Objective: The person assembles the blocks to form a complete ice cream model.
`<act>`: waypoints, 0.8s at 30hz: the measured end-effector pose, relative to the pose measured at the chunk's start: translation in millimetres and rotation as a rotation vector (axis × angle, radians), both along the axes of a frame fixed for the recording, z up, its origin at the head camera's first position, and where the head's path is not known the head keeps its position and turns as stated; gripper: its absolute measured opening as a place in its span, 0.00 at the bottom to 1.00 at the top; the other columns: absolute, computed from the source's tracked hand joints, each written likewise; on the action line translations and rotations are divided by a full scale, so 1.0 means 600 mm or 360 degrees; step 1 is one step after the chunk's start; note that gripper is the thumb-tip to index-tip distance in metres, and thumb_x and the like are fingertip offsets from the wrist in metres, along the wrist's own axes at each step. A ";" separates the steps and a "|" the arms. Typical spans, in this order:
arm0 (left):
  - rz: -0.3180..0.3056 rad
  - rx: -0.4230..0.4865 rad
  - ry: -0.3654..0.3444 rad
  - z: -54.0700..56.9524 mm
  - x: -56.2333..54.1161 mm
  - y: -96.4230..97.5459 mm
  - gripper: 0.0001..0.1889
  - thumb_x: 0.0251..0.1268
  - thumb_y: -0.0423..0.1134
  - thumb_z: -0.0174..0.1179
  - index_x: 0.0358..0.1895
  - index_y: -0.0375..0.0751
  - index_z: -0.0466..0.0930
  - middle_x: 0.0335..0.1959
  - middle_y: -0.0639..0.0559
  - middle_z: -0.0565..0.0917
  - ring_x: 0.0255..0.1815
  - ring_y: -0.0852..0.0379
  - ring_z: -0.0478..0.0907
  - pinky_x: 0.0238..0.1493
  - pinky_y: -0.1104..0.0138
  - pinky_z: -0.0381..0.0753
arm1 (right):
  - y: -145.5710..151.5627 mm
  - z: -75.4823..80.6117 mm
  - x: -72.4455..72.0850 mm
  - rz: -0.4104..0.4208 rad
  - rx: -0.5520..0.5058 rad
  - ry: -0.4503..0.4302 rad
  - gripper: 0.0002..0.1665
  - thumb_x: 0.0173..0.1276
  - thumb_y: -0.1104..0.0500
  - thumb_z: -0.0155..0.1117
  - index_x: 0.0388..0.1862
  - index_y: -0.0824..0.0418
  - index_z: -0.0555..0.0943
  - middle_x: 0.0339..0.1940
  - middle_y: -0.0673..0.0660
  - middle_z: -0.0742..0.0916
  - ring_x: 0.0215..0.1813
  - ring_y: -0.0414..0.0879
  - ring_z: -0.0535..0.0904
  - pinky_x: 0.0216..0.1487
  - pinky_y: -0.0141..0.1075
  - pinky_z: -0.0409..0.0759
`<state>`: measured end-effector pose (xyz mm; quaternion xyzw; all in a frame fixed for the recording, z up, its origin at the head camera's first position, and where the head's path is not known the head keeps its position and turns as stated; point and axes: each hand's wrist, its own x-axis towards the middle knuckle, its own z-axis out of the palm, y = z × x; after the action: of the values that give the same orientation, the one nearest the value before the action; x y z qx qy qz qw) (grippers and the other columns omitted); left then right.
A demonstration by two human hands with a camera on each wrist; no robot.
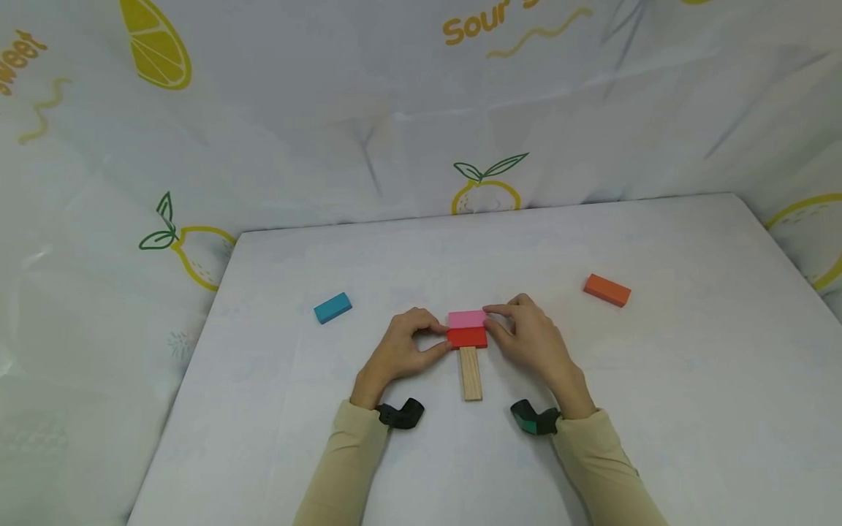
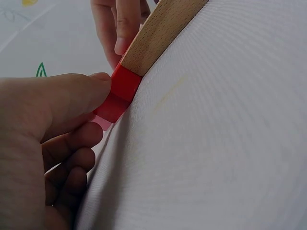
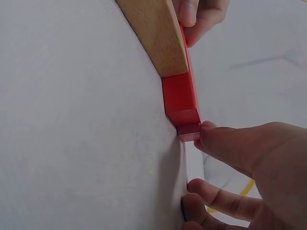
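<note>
Two tan sleeves [image 1: 345, 467], mine, with a black camera [image 1: 401, 414] at each wrist, the right one partly green. One white table [image 1: 710, 409], under everything. One bare wooden block [image 1: 471, 374], lying lengthwise, its far end against a red block [image 1: 467, 337]. One left hand [image 1: 397, 351]: thumb and forefinger apart and gently bent, thumb touching the red block's left end, forefinger close by the seam; nothing gripped outright. One right hand [image 1: 536, 343]: thumb at the right end of a pink block [image 1: 467, 319], forefinger parted from it near the far corner. The pink block lies crosswise just behind the red, long sides touching, between my hands. One blue block [image 1: 332, 308], apart, beyond my left hand. One orange block [image 1: 607, 290], farther off to the right. One white backdrop [image 1: 296, 146], printed with lemons [image 1: 158, 51]; lettering "Sour" [image 1: 476, 23], next letter cut off, and "weet" [image 1: 23, 55], its start out of frame.
</note>
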<state>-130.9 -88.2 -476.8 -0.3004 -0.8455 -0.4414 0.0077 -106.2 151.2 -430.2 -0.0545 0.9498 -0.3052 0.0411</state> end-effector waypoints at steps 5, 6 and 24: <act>0.0003 0.0006 0.0008 0.000 0.000 -0.001 0.07 0.57 0.37 0.74 0.38 0.41 0.90 0.35 0.50 0.89 0.39 0.58 0.82 0.46 0.69 0.83 | -0.004 0.003 0.001 0.0009 0.0007 0.0008 0.21 0.72 0.55 0.66 0.60 0.60 0.85 0.44 0.65 0.82 0.32 0.47 0.72 0.28 0.34 0.67; -0.0001 0.0011 0.0016 0.000 0.000 -0.001 0.07 0.57 0.37 0.74 0.38 0.41 0.90 0.35 0.50 0.90 0.39 0.57 0.82 0.46 0.69 0.83 | -0.004 0.004 0.002 0.0010 0.0006 0.0009 0.20 0.72 0.55 0.66 0.60 0.60 0.85 0.44 0.65 0.82 0.32 0.47 0.72 0.28 0.34 0.67; 0.0008 0.0036 0.0054 0.004 0.004 -0.002 0.09 0.56 0.35 0.75 0.40 0.36 0.92 0.33 0.48 0.89 0.36 0.55 0.83 0.40 0.71 0.81 | -0.006 -0.001 0.001 0.0003 -0.0006 0.0042 0.20 0.72 0.56 0.66 0.59 0.61 0.86 0.43 0.65 0.82 0.30 0.46 0.71 0.26 0.34 0.66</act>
<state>-128.4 -89.2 -474.5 -0.3056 -0.8410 -0.4456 0.0266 -105.4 147.3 -430.8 -0.0593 0.9497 -0.3062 0.0289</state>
